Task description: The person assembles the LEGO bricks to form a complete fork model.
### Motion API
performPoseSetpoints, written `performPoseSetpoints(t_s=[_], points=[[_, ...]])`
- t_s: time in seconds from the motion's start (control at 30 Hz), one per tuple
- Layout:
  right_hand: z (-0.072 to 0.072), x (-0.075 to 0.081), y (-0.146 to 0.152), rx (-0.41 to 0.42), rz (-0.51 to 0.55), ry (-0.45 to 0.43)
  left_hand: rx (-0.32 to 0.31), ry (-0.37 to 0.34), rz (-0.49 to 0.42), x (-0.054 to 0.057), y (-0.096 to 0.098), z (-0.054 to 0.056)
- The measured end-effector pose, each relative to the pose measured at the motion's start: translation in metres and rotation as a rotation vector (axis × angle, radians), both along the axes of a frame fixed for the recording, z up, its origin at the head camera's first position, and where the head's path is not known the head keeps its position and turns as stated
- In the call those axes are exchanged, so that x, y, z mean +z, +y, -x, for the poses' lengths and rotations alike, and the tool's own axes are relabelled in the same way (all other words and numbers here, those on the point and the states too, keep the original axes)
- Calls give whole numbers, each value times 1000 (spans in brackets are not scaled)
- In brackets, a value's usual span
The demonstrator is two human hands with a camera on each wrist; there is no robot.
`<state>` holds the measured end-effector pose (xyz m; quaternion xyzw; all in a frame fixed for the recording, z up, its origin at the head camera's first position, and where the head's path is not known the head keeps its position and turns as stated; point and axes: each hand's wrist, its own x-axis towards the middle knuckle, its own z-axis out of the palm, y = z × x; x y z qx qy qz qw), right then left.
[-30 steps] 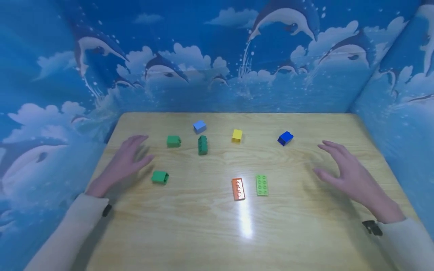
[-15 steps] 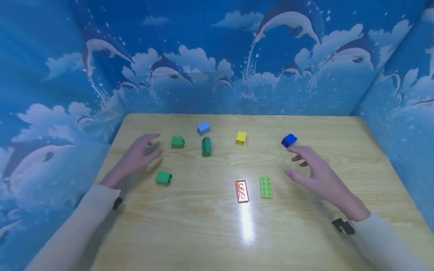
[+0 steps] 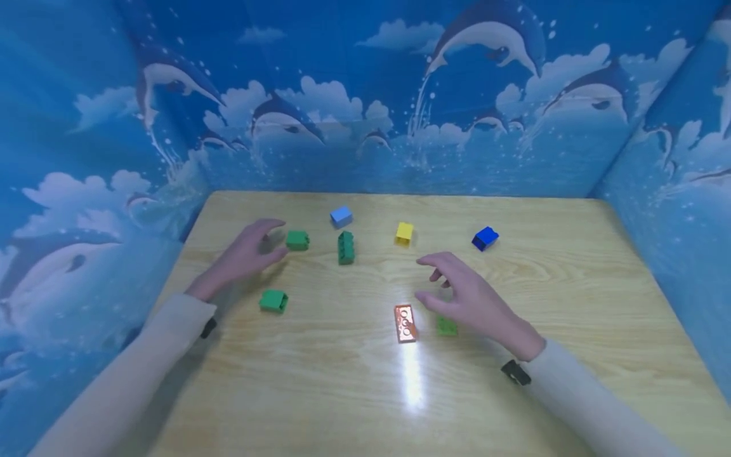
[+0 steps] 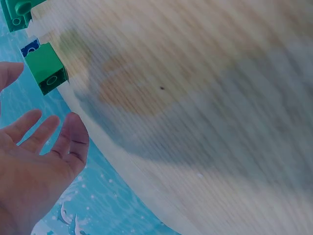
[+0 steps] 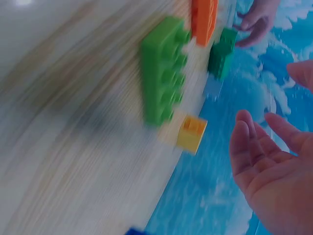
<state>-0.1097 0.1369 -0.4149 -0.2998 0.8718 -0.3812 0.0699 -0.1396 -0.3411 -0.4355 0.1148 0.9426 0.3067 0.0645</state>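
My left hand (image 3: pixel 249 252) hovers with parted, empty fingers just left of a green block (image 3: pixel 297 240) lying on its side. That same green block (image 4: pixel 45 67) shows beyond the fingertips in the left wrist view. Over the table's middle, my right hand (image 3: pixel 471 295) is held with fingers spread and nothing in them. It partly covers a light green eight-stud block (image 3: pixel 448 327) in the head view; the whole light green block (image 5: pixel 164 71) appears in the right wrist view. An orange block (image 3: pixel 405 324) lies left of it, shiny with glare.
Farther back on the wooden table (image 3: pixel 320 387) lie a dark green block (image 3: pixel 346 247), a light blue block (image 3: pixel 341 217), a yellow block (image 3: pixel 404 233) and a dark blue block (image 3: pixel 485 238). Another green block (image 3: pixel 273 301) sits nearer. A dolphin-print backdrop (image 3: pixel 365 95) walls the back and sides.
My right hand has swept left from the table's right side to above the light green block. The left hand has shifted right, closer to the upper green block. The blocks lie where they were.
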Motion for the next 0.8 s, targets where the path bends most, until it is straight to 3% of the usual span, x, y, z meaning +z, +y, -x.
performPoseSetpoints(t_s=[0.23, 0.47, 0.63, 0.8], points=[[-5, -2, -45, 55, 13, -21, -1, -47, -30, -4, 3, 1], [-8, -4, -85, 90, 52, -75, -10, -33, 0, -8, 7, 13], [-13, -6, -116, 143, 47, -48, -25, -67, 7, -13, 14, 23], [-15, -7, -148, 210, 53, 9, -8, -61, 14, -9, 20, 28]])
